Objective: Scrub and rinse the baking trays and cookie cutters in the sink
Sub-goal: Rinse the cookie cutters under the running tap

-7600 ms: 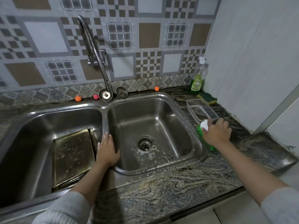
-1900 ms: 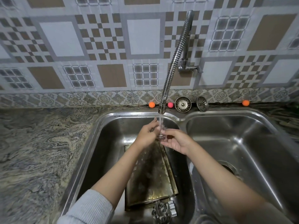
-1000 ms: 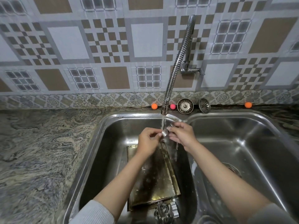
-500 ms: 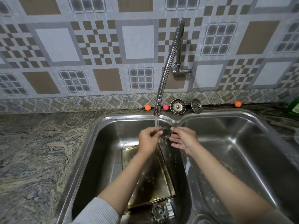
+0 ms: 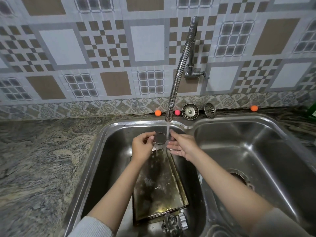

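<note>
A small round metal cookie cutter (image 5: 159, 138) sits under the running water from the faucet (image 5: 181, 65), over the left basin (image 5: 109, 151). My left hand (image 5: 142, 147) pinches its left edge with thumb and fingers. My right hand (image 5: 183, 146) is beside it on the right, palm up and fingers straight, wet, with fingertips near the cutter's right rim. Below them a stack of baking trays (image 5: 158, 187) lies in the left basin. More metal cookie cutters (image 5: 173, 223) lie at the trays' near end.
The right basin (image 5: 256, 151) holds only a drain (image 5: 239, 177). Two sink strainers (image 5: 190, 111) and small orange and pink balls (image 5: 158, 113) line the back ledge. Marbled stone counter (image 5: 39, 159) spreads to the left. A green bottle (image 5: 312, 112) shows at the right edge.
My right hand has let its fingers straighten and dropped a little lower beside the cutter. My left hand keeps holding the cutter under the stream.
</note>
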A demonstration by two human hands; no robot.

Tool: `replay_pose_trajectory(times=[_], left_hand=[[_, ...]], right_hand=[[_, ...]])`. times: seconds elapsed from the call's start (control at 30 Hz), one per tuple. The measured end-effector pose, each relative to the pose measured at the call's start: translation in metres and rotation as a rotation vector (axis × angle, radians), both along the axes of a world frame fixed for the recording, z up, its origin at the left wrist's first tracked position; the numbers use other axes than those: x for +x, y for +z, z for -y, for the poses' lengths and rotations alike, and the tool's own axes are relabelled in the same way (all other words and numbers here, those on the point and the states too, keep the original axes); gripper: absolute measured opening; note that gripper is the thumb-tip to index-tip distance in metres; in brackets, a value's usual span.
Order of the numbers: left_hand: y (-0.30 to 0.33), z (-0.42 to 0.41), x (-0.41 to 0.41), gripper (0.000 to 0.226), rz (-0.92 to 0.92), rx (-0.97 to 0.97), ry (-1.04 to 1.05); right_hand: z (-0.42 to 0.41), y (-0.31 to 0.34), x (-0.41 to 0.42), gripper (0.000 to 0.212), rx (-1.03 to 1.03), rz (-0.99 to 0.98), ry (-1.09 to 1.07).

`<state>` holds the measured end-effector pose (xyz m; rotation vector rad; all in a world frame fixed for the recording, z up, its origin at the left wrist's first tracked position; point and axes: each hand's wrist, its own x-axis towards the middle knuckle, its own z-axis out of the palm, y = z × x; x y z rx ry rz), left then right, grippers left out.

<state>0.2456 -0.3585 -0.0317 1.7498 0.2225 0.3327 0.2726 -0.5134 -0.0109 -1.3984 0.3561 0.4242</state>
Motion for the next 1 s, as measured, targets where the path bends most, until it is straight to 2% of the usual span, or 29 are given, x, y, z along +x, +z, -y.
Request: replay_pose_trajectory(times=[0.3,0.43,0.57,0.67,0.8,1.0], left_hand=[[-0.001,-0.021,-0.011,0.016,-0.009,-0.081,0.104],[0.005,-0.013,-0.017,0.018,-0.042,-0.131,0.092],[0.005,0.000,-0.016,0.027,-0.077,-0.192,0.107],[0.001,0.007,-0.016,0.022,-0.086,-0.180,0.106],[0.004,0.017,-0.017,0.022,-0.122,-0.251,0.075],[0.007,0.025,-0.009,0.020,-0.180,-0.280,0.044]], right_hand=[[-0.016,0.028,0.001,0.018,-0.044,0.195,0.229],[-0.013,0.040,0.005,0.015,-0.286,0.309,0.335],[-0.007,0.033,0.005,0.020,-0.464,0.362,0.301],[0.000,0.026,0.004,0.023,-0.590,0.388,0.287],[0.013,0.025,0.002,0.025,-0.496,0.337,0.257],[0.031,0.035,-0.002,0.020,-0.446,0.422,0.175]])
